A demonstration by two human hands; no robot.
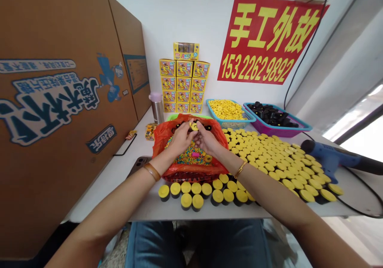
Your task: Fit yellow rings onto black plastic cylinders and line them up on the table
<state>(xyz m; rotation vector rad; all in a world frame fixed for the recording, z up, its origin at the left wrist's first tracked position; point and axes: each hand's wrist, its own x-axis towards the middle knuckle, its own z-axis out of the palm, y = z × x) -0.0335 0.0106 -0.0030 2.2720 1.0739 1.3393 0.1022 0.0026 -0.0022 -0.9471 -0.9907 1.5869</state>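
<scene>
1. Left hand (179, 140) up at 12 o'clock, back facing up, fingers (188, 130) curling inward!
2. Right hand (207, 139) right beside it, and those fingertips (198, 127) are working in close to the left's!
3. Left forearm (119, 198) reaching in from 7 o'clock!
4. Right forearm (263, 192) angling in from 5 o'clock, wrist gently bent!
</scene>
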